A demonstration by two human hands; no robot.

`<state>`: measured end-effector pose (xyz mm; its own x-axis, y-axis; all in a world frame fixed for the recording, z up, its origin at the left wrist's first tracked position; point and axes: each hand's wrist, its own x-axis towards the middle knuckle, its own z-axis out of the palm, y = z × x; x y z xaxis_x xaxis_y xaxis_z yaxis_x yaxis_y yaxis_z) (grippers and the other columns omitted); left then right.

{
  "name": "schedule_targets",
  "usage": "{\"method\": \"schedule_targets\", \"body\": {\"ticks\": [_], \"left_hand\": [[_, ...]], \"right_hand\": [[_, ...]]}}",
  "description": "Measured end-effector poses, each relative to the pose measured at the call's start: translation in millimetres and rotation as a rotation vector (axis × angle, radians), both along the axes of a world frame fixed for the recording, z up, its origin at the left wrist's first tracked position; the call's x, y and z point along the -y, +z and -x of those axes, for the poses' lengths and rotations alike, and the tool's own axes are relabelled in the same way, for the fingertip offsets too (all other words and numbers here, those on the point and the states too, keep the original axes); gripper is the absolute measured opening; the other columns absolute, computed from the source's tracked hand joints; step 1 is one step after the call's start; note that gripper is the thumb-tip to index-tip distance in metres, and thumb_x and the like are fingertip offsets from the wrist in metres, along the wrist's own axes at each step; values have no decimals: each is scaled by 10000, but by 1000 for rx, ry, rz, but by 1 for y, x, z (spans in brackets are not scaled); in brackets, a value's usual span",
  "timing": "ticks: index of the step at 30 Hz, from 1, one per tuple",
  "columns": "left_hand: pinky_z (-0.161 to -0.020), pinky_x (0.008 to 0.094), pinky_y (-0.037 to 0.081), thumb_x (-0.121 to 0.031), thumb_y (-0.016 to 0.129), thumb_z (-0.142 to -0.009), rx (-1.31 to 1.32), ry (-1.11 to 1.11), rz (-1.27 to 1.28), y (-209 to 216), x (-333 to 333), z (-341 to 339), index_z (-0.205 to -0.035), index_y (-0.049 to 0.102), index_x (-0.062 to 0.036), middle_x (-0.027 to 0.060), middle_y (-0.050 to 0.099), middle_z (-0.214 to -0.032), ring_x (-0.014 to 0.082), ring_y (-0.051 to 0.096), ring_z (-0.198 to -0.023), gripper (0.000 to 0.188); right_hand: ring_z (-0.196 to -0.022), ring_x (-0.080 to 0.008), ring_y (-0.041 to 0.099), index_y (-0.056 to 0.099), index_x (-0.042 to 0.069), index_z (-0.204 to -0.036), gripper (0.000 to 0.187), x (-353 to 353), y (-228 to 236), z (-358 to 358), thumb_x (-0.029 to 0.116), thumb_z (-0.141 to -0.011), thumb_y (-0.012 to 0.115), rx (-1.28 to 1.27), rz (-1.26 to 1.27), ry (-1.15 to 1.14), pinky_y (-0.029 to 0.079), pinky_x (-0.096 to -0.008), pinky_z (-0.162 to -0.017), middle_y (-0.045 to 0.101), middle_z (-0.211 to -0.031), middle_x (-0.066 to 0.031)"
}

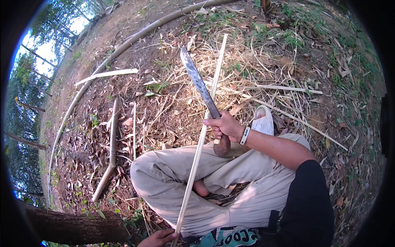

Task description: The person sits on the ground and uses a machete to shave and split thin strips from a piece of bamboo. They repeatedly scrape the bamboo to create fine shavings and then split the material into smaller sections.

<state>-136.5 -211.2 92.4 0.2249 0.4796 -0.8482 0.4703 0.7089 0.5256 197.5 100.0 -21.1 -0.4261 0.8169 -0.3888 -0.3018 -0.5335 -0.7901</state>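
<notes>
Right hand (227, 126): closed round wooden handle (222, 147) of machete (196, 78); blade slants up and leftward, crossing in front of long pale strip (191, 173); contact between blade and strip cannot be told. Left hand (159, 238), at lower edge: pinching strip near its lower end. Strip: runs obliquely over beige trousers (160, 173), upper end amid tangled shavings (207, 61). Farther left: long curved pole (123, 46). Lower left: thick log (74, 226).

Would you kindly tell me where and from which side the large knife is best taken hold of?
Probably by the brown handle, from the person's right, where the right hand holds it: the rounded butt points toward the person, while the long blade slants leftward and away.
</notes>
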Motion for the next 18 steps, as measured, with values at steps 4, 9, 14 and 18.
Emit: {"method": "schedule_targets", "body": {"ticks": [4, 9, 14, 18], "left_hand": [[-932, 327, 503, -299, 497, -1040, -85, -48, -111, 38, -75, -2, -1218, 569, 22, 144, 684, -1058, 183, 645, -1039, 374], [-820, 337, 534, -332, 438, -1052, 36, -33, -446, 27, -195, -73, -1238, 536, -2, 123, 672, -1004, 192, 657, -952, 392], [-623, 279, 501, -376, 377, -1064, 94, 77, -248, 4, -256, -140, -1273, 521, -34, 107, 650, -897, 141, 629, -708, 426], [-438, 215, 350, -357, 373, -1068, 84, 45, -550, -31, -268, -143, -1280, 524, -57, 48, 586, -729, 85, 441, -458, 397]], "right_hand": [[-410, -58, 398, 509, 73, -800, 267, 22, 15, 18, 186, -902, 728, -69, -105, 17, 322, -251, -384, 446, -550, 43], [-514, -61, 460, 602, 42, -800, 319, 48, 11, 23, 307, -880, 761, 242, -359, -94, 390, -267, -480, 527, -595, 17], [-605, -56, 474, 635, 23, -813, 313, 59, 28, 28, 305, -879, 756, 336, -522, -145, 400, -266, -554, 553, -621, 27], [-589, -54, 496, 705, 16, -887, 312, 44, 38, 13, 327, -890, 727, 460, -582, -23, 410, -283, -542, 619, -651, -7]]}}
